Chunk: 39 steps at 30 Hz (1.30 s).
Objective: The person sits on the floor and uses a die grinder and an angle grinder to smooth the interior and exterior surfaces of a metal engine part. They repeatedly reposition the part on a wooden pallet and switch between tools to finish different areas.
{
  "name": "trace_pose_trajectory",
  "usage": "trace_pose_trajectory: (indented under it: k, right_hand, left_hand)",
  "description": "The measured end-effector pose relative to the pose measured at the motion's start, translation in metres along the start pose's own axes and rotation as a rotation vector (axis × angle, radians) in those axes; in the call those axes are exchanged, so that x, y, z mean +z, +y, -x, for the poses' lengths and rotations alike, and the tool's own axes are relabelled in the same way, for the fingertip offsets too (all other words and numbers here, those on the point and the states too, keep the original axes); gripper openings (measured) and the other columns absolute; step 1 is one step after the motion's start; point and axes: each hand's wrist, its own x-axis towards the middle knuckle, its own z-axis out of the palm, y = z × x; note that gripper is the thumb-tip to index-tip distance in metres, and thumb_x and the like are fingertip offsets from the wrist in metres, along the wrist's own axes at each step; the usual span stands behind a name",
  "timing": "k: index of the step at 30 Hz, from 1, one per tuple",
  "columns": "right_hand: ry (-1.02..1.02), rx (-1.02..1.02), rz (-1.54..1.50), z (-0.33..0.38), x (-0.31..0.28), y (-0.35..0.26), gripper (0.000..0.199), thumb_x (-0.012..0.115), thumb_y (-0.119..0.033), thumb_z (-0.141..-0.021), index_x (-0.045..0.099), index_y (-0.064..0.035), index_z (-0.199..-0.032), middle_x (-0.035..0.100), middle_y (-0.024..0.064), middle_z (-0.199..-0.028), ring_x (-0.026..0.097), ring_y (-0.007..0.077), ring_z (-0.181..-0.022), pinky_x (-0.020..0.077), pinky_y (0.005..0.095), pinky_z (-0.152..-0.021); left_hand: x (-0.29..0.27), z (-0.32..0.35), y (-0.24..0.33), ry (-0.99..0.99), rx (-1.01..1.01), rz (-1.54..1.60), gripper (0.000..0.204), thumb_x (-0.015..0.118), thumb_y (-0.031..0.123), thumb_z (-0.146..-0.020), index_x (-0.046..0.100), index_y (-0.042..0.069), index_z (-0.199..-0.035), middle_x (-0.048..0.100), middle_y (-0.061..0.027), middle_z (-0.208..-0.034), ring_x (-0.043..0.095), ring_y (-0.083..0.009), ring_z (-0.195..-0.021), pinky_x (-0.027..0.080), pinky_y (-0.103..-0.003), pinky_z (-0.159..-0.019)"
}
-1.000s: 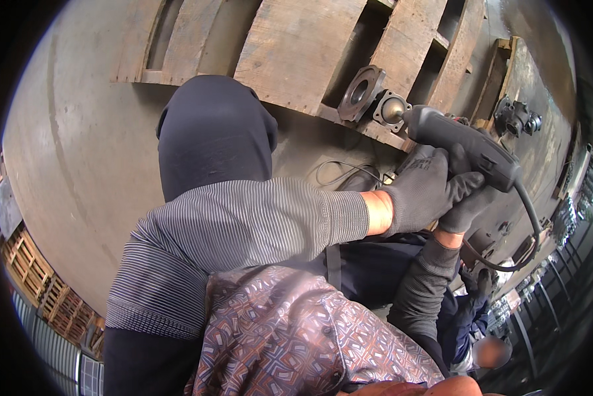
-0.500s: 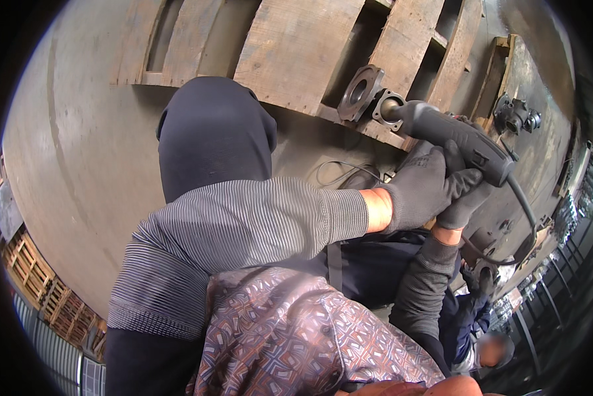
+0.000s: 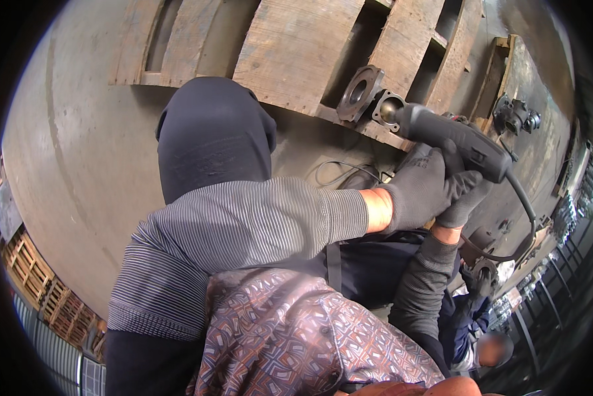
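Left hand (image 3: 416,191) and right hand (image 3: 466,203), fingers closed around a corded grinder (image 3: 456,135), its nose at a flanged casting (image 3: 390,108) on the pallet (image 3: 296,56); bore work apparently underway, remainder indeterminable.

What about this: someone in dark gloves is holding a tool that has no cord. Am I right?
Not quite: the tool does have a cord. The head view shows it curving down from the tool's right end. Someone in dark gloves is holding the tool, just as you said.
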Motion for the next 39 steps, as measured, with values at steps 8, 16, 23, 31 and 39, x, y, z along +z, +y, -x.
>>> trace_pose_trajectory:
  k: [8,16,23,31,39]
  right_hand:
    - [0.006,0.088,-0.04,-0.002,-0.003,0.005,0.064,0.089,0.005,-0.076,0.06,0.0081,-0.133,0.068,0.0148,-0.125,0.068,0.0234,-0.113,0.0587,0.038,-0.1]
    - [-0.027,-0.055,0.075,0.0,-0.001,0.001,0.063,0.089,0.006,-0.076,0.06,0.007,-0.131,0.068,0.0134,-0.124,0.067,0.0215,-0.111,0.058,0.0369,-0.1]
    - [0.006,0.114,-0.119,-0.001,0.0,0.003,0.063,0.084,0.01,-0.079,0.057,0.0068,-0.135,0.067,0.0144,-0.127,0.066,0.0218,-0.114,0.0574,0.0365,-0.102]
    - [0.024,-0.051,-0.01,0.006,-0.012,-0.032,0.053,0.076,0.006,-0.088,0.057,0.0081,-0.137,0.067,0.0156,-0.127,0.067,0.0248,-0.114,0.0553,0.0371,-0.103]
    - [0.158,-0.318,0.218,0.007,-0.031,-0.061,0.054,0.079,-0.003,-0.087,0.058,0.0066,-0.135,0.066,0.0174,-0.131,0.064,0.0274,-0.123,0.0497,0.0428,-0.11]
  left_hand:
    - [-0.002,0.002,0.005,-0.03,0.024,0.023,0.087,0.054,0.068,-0.099,0.05,-0.015,-0.125,0.056,-0.0348,-0.123,0.058,-0.0479,-0.119,0.047,-0.048,-0.103]
    - [-0.007,-0.004,0.005,-0.222,-0.165,0.015,0.091,0.054,0.07,-0.098,0.048,-0.014,-0.129,0.055,-0.0392,-0.13,0.055,-0.049,-0.127,0.043,-0.05,-0.108]
    - [-0.006,0.001,0.001,-0.104,0.089,-0.045,0.093,0.052,0.07,-0.098,0.045,-0.016,-0.134,0.054,-0.0388,-0.133,0.054,-0.0492,-0.128,0.043,-0.05,-0.11]
    - [-0.019,0.018,0.032,-0.049,0.141,-0.088,0.089,0.05,0.071,-0.099,0.044,-0.013,-0.131,0.065,-0.0348,-0.114,0.064,-0.0488,-0.115,0.049,-0.048,-0.101]
    - [-0.02,0.001,0.028,-0.204,0.112,0.754,0.057,0.06,0.045,-0.105,0.053,-0.001,-0.137,0.068,-0.0085,-0.123,0.063,-0.0221,-0.123,0.051,-0.033,-0.1]
